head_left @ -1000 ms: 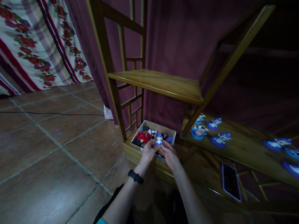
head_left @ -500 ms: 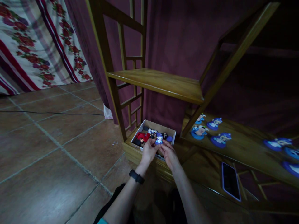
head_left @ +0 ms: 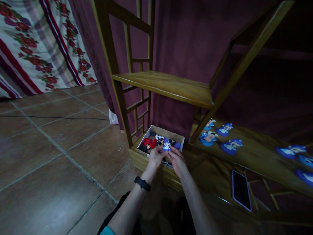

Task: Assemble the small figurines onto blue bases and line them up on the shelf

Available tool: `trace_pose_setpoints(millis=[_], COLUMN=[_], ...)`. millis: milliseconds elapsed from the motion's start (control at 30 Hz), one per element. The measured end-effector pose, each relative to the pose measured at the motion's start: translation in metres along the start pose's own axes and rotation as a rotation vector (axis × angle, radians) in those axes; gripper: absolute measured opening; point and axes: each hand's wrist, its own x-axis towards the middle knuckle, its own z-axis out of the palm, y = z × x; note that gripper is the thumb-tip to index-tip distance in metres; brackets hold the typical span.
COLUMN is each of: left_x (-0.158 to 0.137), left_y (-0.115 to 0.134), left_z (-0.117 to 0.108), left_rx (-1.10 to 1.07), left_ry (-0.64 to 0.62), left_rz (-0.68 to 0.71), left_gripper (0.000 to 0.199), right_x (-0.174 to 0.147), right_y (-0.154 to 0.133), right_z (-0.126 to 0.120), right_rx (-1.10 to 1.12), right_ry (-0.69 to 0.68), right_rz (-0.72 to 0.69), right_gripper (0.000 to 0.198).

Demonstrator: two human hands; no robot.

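Head view: the left hand (head_left: 156, 158) and the right hand (head_left: 177, 160) together grip one small toy (head_left: 167, 144), purple-haired with a purple base, fingertips closing on it from either side low down near the base. The toy is upright and sits, as seen from above, over the near part of an open cardboard box (head_left: 171, 132); whether it touches anything inside cannot be told.

A hold like this from both sides seems a sound one: light, even pressure at the base should steady the toy without bending its thinner upper parts, and its front shows clear of the fingers. Level wrists would help against tipping it. Care is called for around the box, where a red toy (head_left: 150, 142) and several dark ones lie close together, so a low knuckle could snag or knock them. The wooden shelf (head_left: 163, 86) above also limits how far the hands can safely rise there.

To the right, more purple toys (head_left: 231, 146) rest on another shelf (head_left: 259, 156), well apart from the hands.
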Motion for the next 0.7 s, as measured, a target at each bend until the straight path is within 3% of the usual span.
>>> trace_pose_setpoints(millis=[133,467,700], left_x=[0.0030,0.0034,0.0036], left_y=[-0.0041,-0.0032,-0.0004], left_z=[-0.0016,-0.0080,-0.0069], left_rx=[-0.009,-0.047,-0.037], left_ry=[0.007,-0.055,0.003], left_rz=[0.016,-0.111,-0.076], left_gripper=[0.042,0.043,0.046], right_x=[-0.0007,0.0001,0.0010], right_y=[-0.0006,-0.0011,-0.0010], right_z=[-0.0001,-0.0005,0.0004], right_rx=[-0.005,-0.022,-0.027], right_ry=[-0.002,-0.015,-0.026], right_rz=[-0.011,-0.029,-0.001], right_gripper=[0.031,0.031,0.033])
